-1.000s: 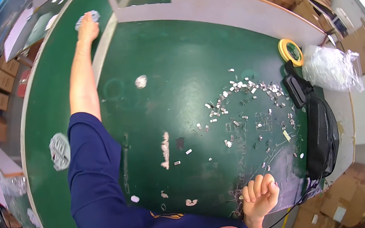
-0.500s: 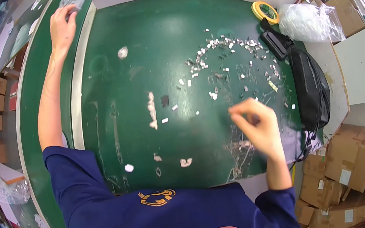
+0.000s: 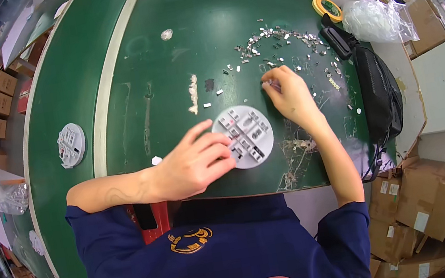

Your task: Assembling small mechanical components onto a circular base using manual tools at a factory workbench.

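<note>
My left hand (image 3: 197, 161) grips the left edge of a round light-grey disc (image 3: 260, 143), its fingers curled over the rim. Small rectangular pieces in dark and silvery tones sit in several recesses across the disc's face. Just beyond the disc's right side, my right hand (image 3: 289, 94) is closed in a pinch over the green tabletop (image 3: 171, 141). Whatever is between those fingertips is too small to name. An arc of scattered small silvery and dark pieces (image 3: 276, 33) lies past my right hand.
A similar grey disc (image 3: 72, 145) lies on the left strip of table beyond a pale raised rail (image 3: 105, 87). Along the right edge are a black bag (image 3: 378, 95), a yellow tape roll (image 3: 326, 9) and clear plastic wrapping (image 3: 372, 21). Cardboard boxes (image 3: 432, 194) stand lower right.
My left hand has come back from the far left and now holds the grey disc in front of me. My right hand has moved farther away and slightly left, still pinched.
</note>
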The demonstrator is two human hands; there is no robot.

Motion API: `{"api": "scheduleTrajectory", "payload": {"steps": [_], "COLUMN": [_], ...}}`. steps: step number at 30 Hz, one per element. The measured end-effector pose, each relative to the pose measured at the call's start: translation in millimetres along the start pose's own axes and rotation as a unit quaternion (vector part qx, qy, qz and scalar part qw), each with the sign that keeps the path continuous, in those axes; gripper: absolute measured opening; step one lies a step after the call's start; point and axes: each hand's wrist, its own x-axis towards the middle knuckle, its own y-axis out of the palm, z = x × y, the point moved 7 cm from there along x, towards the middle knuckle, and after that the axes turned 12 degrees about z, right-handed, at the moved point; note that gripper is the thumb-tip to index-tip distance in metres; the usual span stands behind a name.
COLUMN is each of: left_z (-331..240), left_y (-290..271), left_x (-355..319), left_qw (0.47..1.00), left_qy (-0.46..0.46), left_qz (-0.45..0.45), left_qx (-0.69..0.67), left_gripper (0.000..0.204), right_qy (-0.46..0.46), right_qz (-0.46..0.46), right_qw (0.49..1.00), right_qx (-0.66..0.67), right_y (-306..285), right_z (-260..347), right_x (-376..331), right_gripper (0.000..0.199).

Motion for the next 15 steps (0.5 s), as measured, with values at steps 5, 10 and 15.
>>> {"api": "scheduleTrajectory", "payload": {"steps": [5, 10, 15], "left_z": [-13.2, -23.4, -35.8], "left_y": [27.4, 36.2, 38.5], "left_x": [-1.8, 3.7, 11.7], "left_qw": [0.999, 0.998, 0.993], "left_qy": [0.031, 0.028, 0.021], "left_qz": [0.036, 0.052, 0.113], "left_qx": [-0.017, -0.002, 0.022], "left_gripper": [0.02, 0.019, 0.012], "right_qy": [0.028, -0.025, 0.012], "right_qz": [-0.031, 0.009, 0.037], "right_qw": [0.999, 0.998, 0.998], "right_qx": [-0.021, 0.054, 0.053], "right_y": [-11.7, -16.1, -22.7], "right_z": [4.9, 12.1, 3.6], "right_x": [-11.4, -14.9, -21.6], "right_gripper": [0.015, 0.015, 0.014]}}
